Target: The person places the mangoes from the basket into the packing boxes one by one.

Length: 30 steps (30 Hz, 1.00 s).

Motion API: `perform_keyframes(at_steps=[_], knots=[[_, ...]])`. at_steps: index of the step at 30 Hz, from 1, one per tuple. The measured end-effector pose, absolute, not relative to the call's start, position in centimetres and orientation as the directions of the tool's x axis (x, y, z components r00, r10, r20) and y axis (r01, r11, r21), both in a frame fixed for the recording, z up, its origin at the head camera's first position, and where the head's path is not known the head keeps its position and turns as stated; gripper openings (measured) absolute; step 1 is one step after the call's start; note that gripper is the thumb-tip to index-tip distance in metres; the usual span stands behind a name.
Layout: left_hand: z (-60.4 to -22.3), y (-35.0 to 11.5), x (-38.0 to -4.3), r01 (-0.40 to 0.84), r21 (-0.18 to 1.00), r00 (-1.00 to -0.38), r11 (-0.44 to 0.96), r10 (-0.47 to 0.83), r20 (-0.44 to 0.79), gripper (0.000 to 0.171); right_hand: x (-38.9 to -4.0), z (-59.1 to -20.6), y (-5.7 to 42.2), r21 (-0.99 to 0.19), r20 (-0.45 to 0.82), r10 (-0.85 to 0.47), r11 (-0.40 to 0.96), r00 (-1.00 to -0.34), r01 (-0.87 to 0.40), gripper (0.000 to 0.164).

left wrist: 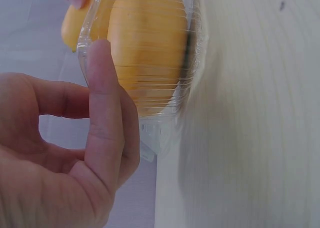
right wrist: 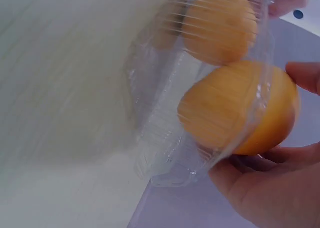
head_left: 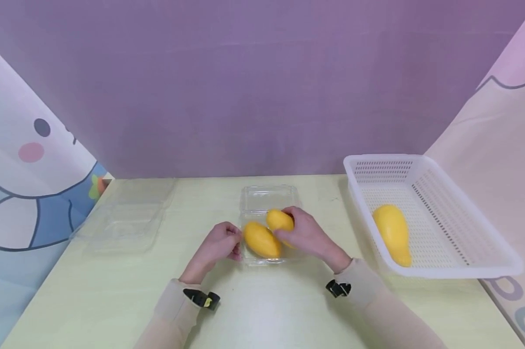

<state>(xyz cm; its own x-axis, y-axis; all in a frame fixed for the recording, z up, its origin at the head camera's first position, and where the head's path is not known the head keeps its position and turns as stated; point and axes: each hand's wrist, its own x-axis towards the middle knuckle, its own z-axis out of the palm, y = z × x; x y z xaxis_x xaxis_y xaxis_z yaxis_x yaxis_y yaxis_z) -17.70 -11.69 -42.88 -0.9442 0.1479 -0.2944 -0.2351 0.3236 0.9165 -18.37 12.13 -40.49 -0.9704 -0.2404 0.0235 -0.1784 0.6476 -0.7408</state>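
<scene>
A clear plastic clamshell box point(head_left: 268, 198) lies with its lid folded back at the middle of the table. One yellow mango point(head_left: 262, 240) rests in its left half, seen through the ribbed wall in the left wrist view. My right hand point(head_left: 308, 232) grips a second mango point(right wrist: 240, 107), which is partly inside the box's right side, tilted across the rim. At the left side of the box, my left hand point(head_left: 220, 242) pinches the rim, its fingers point(left wrist: 103, 92) against the clear wall.
To the right stands a white perforated basket point(head_left: 458, 203) with a yellow mango-like fruit point(head_left: 393, 232) inside by its left wall. More clear plastic boxes point(head_left: 127, 218) lie at the table's far left. A purple panel point(head_left: 253, 97) rises behind the table.
</scene>
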Motion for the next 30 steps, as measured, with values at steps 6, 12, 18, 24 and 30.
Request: perform_keyframes(at_steps=[6, 12, 18, 24, 30], knots=[[-42.99, -11.65, -17.89, -0.233, 0.920, -0.944, 0.315, 0.154, -0.292, 0.012, -18.37, -40.62, 11.81, -0.676, 0.027, -0.246, 0.710, -0.969, -0.199, 0.061], [-42.94, -11.71, -17.87, -0.230, 0.920, -0.946, 0.316, 0.149, -0.287, 0.012, -18.42, -40.53, 11.71, -0.653, 0.011, -0.263, 0.729, -0.965, -0.207, 0.062], [-42.83, -11.71, -17.76, -0.224, 0.924, -0.948, 0.311, 0.150, -0.280, 0.013, -18.41, -40.45, 11.53, -0.616, 0.012, -0.273, 0.756, -0.962, -0.222, 0.060], [-42.85, -11.63, -17.71, -0.222, 0.922, -0.948, 0.316, 0.152, -0.280, 0.013, -18.35, -40.46, 11.41, -0.510, 0.053, -0.278, 0.818, -0.959, -0.266, 0.058], [-42.78, -11.62, -17.65, -0.219, 0.924, -0.949, 0.314, 0.150, -0.276, 0.013, -18.34, -40.50, 11.34, -0.440, 0.059, -0.279, 0.855, -0.958, -0.276, 0.056]])
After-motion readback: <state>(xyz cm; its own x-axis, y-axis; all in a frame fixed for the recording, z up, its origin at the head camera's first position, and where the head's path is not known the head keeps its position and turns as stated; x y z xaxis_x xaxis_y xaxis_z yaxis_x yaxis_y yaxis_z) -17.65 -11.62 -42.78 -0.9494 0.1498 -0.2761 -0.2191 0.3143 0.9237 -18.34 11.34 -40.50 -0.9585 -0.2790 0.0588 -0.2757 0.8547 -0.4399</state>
